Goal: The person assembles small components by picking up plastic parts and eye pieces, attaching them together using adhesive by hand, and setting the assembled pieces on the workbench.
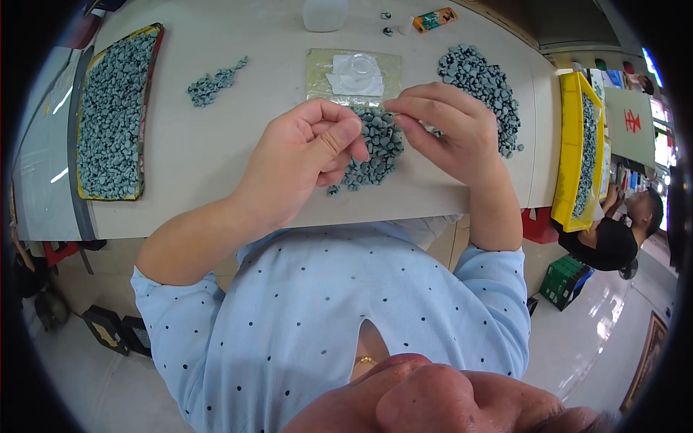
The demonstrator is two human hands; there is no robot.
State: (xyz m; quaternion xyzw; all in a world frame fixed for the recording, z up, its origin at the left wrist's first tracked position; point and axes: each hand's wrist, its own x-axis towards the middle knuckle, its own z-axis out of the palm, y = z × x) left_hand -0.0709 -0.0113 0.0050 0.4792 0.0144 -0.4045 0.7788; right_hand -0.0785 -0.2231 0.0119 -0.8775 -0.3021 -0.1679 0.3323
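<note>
Two hands work over one of three loose heaps of small grey-green pieces on the tabletop point(195, 159).
Taking the middle heap point(379, 148) as the clock's centre, the left hand point(307, 141) is at nine o'clock, fingers curled and thumb pressed toward the index finger, and the right hand point(458, 126) at three, thumb and index fingertips close together; whether either pinches a piece I cannot tell. The pieces look rounded to triangular, with dark edges. A small heap point(209, 88) lies at ten, a larger heap point(484, 94) at two, one flat yellowish packet point(317, 65) at twelve; two containers hold more, a tray point(149, 86) at nine and a yellow bin point(570, 144) at three.
</note>
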